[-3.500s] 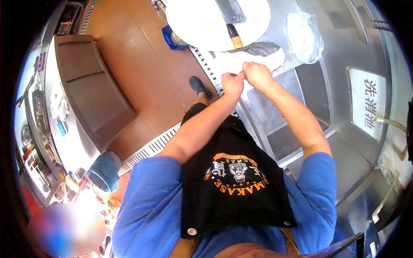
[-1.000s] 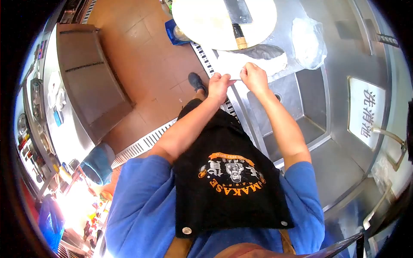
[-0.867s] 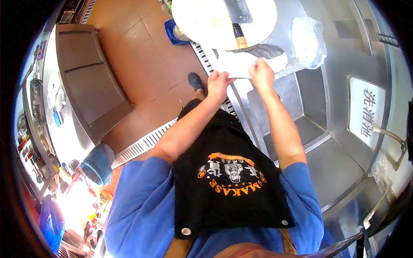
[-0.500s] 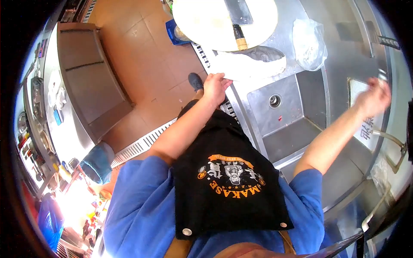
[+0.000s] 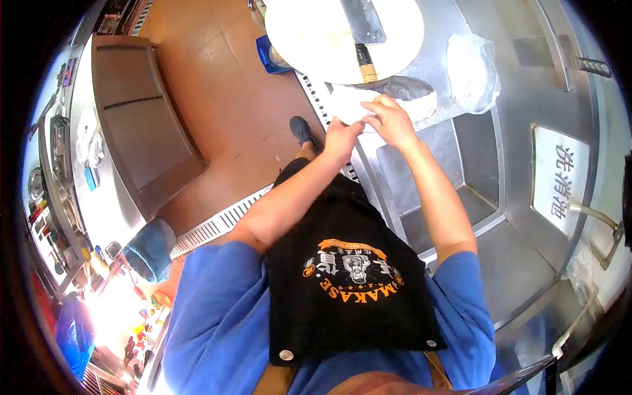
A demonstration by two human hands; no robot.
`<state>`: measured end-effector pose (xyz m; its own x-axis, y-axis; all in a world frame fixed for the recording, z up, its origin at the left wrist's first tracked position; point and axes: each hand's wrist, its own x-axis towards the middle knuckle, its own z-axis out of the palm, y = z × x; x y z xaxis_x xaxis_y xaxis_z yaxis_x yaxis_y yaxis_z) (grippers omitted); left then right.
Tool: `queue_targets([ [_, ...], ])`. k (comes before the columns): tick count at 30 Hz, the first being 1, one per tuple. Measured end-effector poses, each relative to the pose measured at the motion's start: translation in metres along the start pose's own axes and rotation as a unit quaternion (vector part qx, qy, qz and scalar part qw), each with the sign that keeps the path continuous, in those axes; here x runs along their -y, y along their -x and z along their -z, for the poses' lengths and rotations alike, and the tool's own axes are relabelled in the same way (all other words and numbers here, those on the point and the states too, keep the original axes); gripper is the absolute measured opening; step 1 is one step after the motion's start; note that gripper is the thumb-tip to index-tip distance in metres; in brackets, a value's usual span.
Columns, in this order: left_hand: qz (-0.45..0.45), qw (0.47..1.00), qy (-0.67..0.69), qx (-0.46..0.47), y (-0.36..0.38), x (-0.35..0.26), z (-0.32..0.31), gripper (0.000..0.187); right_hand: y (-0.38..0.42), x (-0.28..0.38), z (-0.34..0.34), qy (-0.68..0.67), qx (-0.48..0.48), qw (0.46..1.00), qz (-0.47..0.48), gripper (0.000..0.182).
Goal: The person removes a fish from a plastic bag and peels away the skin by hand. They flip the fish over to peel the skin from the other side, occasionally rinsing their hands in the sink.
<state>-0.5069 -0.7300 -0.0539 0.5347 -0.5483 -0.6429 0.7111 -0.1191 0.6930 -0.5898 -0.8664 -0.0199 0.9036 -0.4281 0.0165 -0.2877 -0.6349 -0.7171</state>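
Brown tiled floor [image 5: 217, 99] on the left, steel sink [image 5: 480, 151] on the right, wall sign [image 5: 559, 178] past it. Steel counter [image 5: 431, 39] carries a round board [image 5: 309, 39], with a knife [image 5: 364, 20] lying on it, handle toward the person, and a clear plastic bag [image 5: 473, 76] to the right. Just below the board, a white bag [image 5: 421, 105], dark inside, lies by the sink. Right hand [image 5: 393, 125] is at its near edge, fingers slightly parted; left hand [image 5: 341, 139] is beside it, fingers curled narrow. Cannot tell whether either pinches anything. Step looks like close two-handed fingertip work; continuing it calls for light, precise finger control.
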Motion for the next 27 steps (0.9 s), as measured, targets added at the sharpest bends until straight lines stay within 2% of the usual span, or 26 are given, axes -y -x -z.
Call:
queue_targets([
  [2,-0.010,0.999,-0.027,0.032,0.001,-0.007,0.006,0.036,-0.004,-0.004,-0.001,0.005,0.007,1.000,0.011,0.025],
  [4,0.007,0.995,-0.024,0.101,0.005,-0.009,0.013,0.035,-0.004,-0.013,-0.001,-0.027,0.087,0.996,-0.012,0.018],
  [9,0.002,0.989,-0.078,0.127,0.008,-0.006,0.016,0.032,0.001,-0.009,0.000,0.051,0.078,0.995,0.016,0.011],
  [11,-0.015,0.988,-0.061,0.142,0.009,-0.008,0.017,0.033,-0.001,-0.038,-0.005,0.192,0.039,0.980,-0.022,0.012],
  [12,-0.013,0.988,-0.062,0.143,0.012,-0.008,0.018,0.033,-0.009,-0.052,0.005,0.214,0.018,0.972,-0.092,0.013],
  [13,-0.001,0.989,-0.086,0.119,0.013,-0.010,0.017,0.034,-0.007,-0.061,0.014,0.215,0.016,0.972,-0.091,0.013],
  [15,0.011,0.990,-0.109,0.094,0.009,-0.009,0.018,0.035,-0.008,-0.049,0.039,0.119,-0.076,0.985,-0.103,0.013],
  [17,0.035,0.994,0.039,0.099,0.003,-0.005,0.017,0.039,0.001,-0.028,0.027,0.012,-0.054,0.985,-0.163,0.010],
  [19,0.028,0.993,0.053,0.103,0.000,-0.007,0.011,0.041,0.005,-0.023,0.017,0.001,-0.025,0.999,-0.045,0.013],
  [24,0.036,0.989,0.086,0.118,-0.001,-0.005,0.013,0.043,-0.002,0.002,0.013,-0.042,-0.006,0.997,-0.068,0.013],
  [27,0.022,0.988,0.069,0.139,0.002,-0.004,0.018,0.042,-0.003,-0.002,0.018,-0.042,0.038,0.998,-0.033,0.017],
])
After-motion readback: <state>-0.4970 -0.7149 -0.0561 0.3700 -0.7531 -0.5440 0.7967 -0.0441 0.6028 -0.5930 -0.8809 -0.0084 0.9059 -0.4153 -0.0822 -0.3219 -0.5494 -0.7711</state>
